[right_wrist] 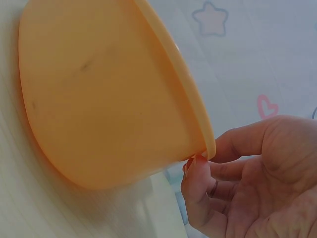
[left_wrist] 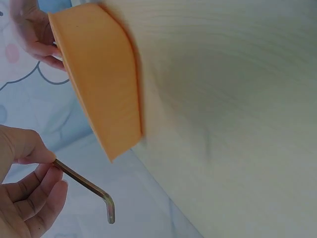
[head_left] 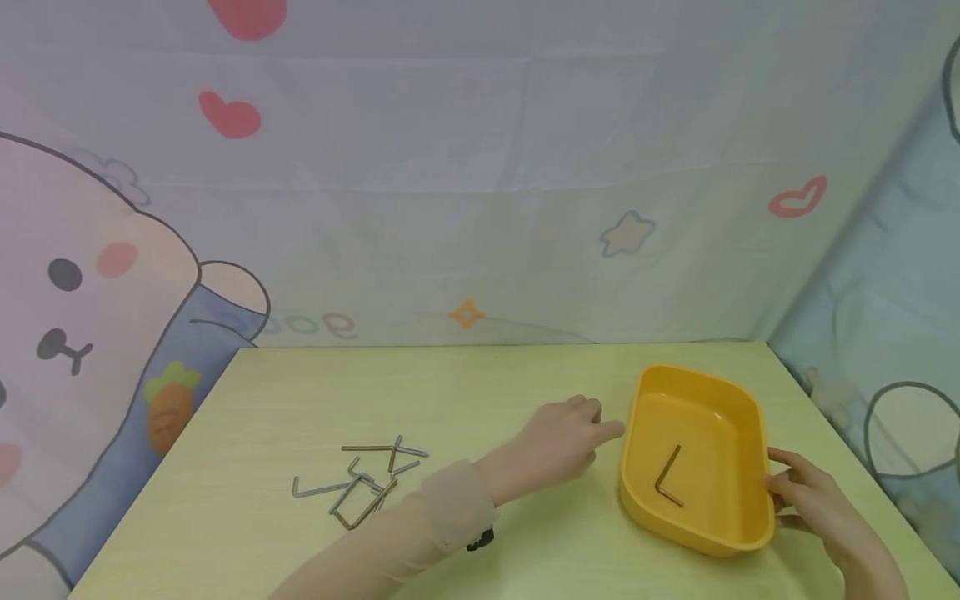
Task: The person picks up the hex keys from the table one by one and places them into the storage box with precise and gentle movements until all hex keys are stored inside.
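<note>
My left hand is just left of the yellow plastic tray. In the left wrist view, its thumb and fingers pinch one end of a bronze-coloured hex key, bent end pointing away from the hand. The head view hides this key behind the hand. On the tray's right side, my right hand pinches the rim between thumb and fingers, as the right wrist view shows up close. One L-shaped hex key lies on the tray floor.
Several silver and bronze hex keys lie in a loose, overlapping pile on the left of the pale table. A printed cloth hangs behind the table's back edge, and more cloth hangs along the right side.
</note>
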Available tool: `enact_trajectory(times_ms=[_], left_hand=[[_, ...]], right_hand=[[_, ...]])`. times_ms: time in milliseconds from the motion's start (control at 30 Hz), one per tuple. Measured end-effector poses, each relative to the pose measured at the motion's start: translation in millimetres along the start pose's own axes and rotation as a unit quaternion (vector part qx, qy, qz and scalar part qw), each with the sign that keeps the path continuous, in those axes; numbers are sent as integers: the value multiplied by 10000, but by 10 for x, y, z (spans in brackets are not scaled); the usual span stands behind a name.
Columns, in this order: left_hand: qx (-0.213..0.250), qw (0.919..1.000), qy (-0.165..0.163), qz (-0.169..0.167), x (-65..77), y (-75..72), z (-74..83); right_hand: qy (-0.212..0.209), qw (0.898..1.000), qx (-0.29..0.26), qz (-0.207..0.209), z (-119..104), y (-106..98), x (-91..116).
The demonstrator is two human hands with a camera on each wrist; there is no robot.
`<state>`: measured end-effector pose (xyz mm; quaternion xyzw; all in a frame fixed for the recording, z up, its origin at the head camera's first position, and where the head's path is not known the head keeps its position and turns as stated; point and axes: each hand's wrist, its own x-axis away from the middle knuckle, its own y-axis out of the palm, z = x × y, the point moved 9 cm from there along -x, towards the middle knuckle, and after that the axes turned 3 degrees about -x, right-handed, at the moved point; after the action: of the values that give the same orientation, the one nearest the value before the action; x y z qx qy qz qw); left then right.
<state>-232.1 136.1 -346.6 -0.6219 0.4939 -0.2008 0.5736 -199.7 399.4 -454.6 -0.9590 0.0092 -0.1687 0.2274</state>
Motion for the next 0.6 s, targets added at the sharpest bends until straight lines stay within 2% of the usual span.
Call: enact_trajectory(times_ms=[200,600], left_hand=[[-147,9998,109,-70,-164,-4,99],[-204,9980,396,-445,-484,20,311]], right_hand=[[-12,10000,28,4,-8,-5,-3],[-1,10000,85,-15,-33,-8,7]])
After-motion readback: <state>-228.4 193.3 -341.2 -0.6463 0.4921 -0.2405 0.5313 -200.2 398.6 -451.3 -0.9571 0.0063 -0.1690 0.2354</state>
